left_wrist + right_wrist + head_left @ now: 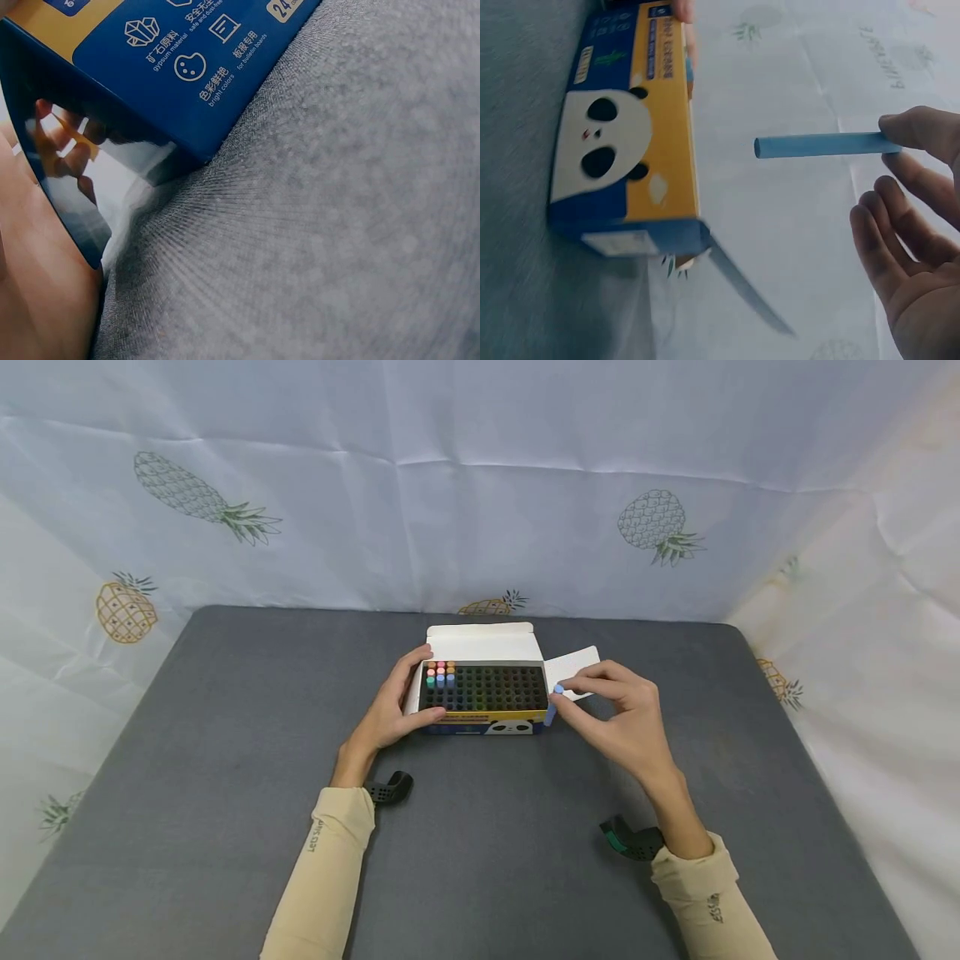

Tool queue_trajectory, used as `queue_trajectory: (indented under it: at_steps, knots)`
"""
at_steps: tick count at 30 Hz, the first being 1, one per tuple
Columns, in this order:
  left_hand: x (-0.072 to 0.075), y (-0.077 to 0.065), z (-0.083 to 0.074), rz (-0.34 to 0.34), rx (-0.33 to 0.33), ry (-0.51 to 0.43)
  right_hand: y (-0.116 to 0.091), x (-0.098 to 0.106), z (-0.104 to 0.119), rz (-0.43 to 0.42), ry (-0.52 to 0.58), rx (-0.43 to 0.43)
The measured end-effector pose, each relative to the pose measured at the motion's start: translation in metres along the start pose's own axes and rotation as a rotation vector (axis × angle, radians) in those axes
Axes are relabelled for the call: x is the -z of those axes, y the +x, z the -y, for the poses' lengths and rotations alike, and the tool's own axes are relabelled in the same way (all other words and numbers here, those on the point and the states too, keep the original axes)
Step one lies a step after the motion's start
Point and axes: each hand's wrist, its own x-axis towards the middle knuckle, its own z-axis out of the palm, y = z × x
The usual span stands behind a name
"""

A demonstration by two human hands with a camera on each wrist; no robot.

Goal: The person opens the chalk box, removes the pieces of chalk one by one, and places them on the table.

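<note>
A chalk box (468,727) with a blue and yellow printed front and a panda face stands with its lid raised. In its dark holed insert, several coloured chalk sticks (441,674) fill the back left corner. My left hand (390,706) grips the box's left end, thumb along the front edge and fingers toward the back corner. Off the right end, my right hand (618,710) pinches a blue chalk stick (821,145) at its top between thumb and index finger. The right wrist view shows the stick apart from the box, its lower end free.
The white inner lid (483,643) stands up behind the box, and a side flap (573,667) sticks out to the right, close by the right hand. A grey table (495,860) lies beneath. Behind it hangs a pale curtain (465,527) with pineapple prints.
</note>
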Motion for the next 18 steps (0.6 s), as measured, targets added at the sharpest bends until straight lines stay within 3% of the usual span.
queue_trajectory:
  at_steps: [9,18]
  knots:
    - [0.0,0.0,0.003,-0.005,-0.01,0.005,-0.035,0.028,-0.007,0.007,-0.09,-0.155]
    - [0.0,-0.002,0.004,-0.005,-0.005,0.008,-0.061,0.042,-0.024,0.119,-0.235,-0.345]
